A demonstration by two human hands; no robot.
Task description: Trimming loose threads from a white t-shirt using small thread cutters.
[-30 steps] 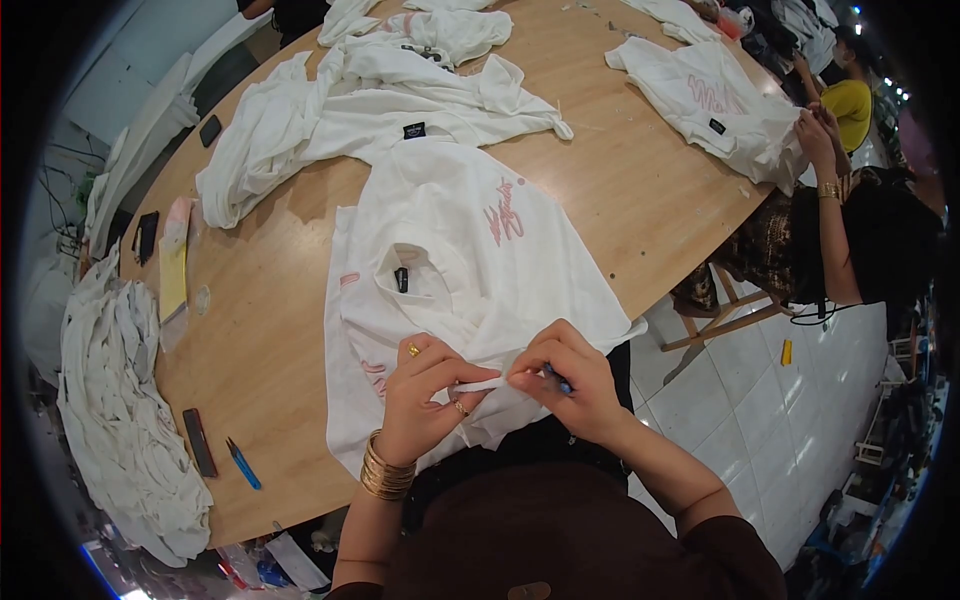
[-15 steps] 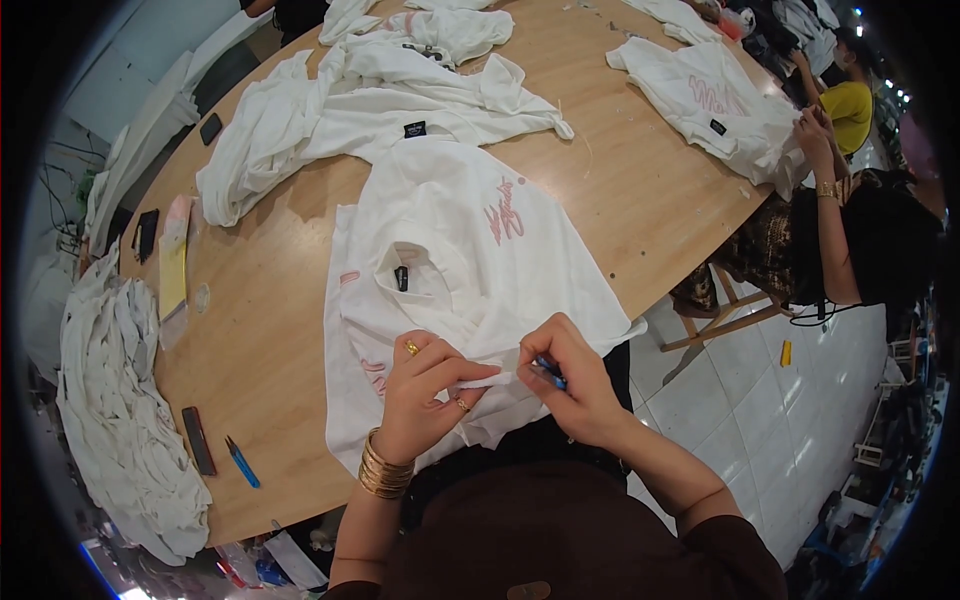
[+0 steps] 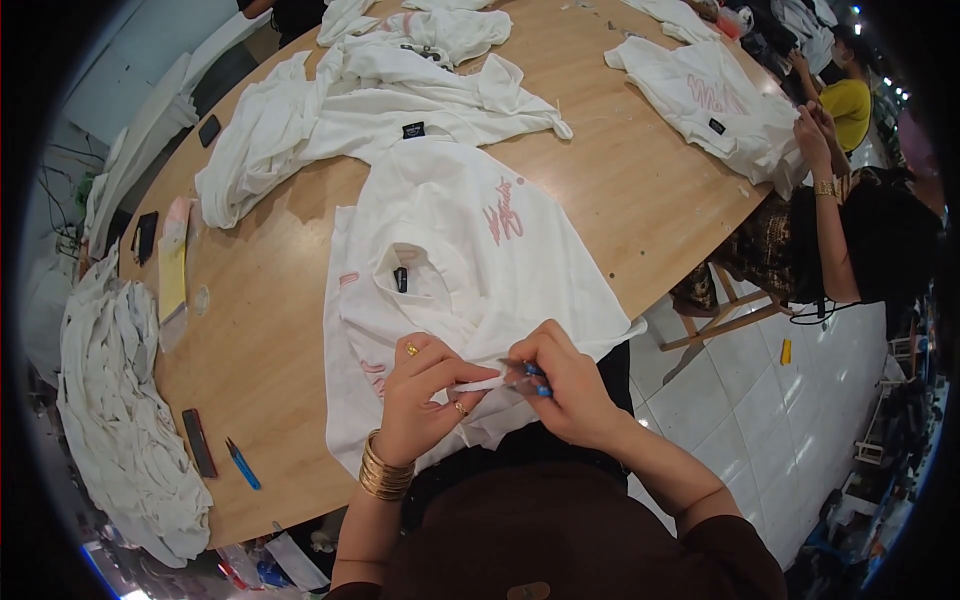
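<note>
A white shirt [image 3: 545,265] with pink lettering lies in front of me, its near edge drawn up over the table's rim toward my body. My left hand [image 3: 420,395], wearing rings and gold bangles, pinches a folded edge of this cloth between thumb and fingers. Close beside it, my right hand [image 3: 578,400] is closed around small blue-handled thread snips [image 3: 541,383]. The snips' blades point left at the pinched edge; they are blurred, and whether they touch the cloth is hard to see.
The wooden table [image 3: 270,370] carries a pile of white shirts [image 3: 350,100] beyond mine and a heap of white cloth [image 3: 110,410] at left. Blue pointed snips [image 3: 242,464] lie beside a dark narrow case [image 3: 199,441]. At right, a co-worker's hands [image 3: 815,140] handle another white shirt [image 3: 725,105].
My right hand has shifted and turned slightly, its fingers loosening so more of the blue snips shows. My left hand keeps its pinch on the cloth in nearly the same place.
</note>
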